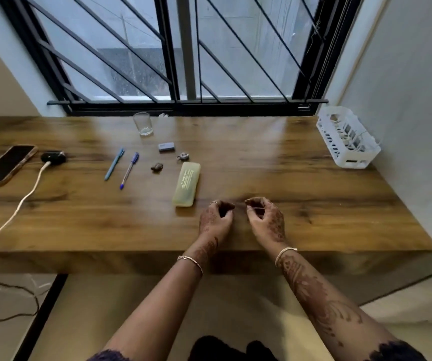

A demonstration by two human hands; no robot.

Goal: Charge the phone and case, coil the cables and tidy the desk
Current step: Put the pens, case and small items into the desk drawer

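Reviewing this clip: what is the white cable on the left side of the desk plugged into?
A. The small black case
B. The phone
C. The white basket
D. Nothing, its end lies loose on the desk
A: the white cable runs up from the desk's front edge and its end meets the small black case, which sits just right of the phone.
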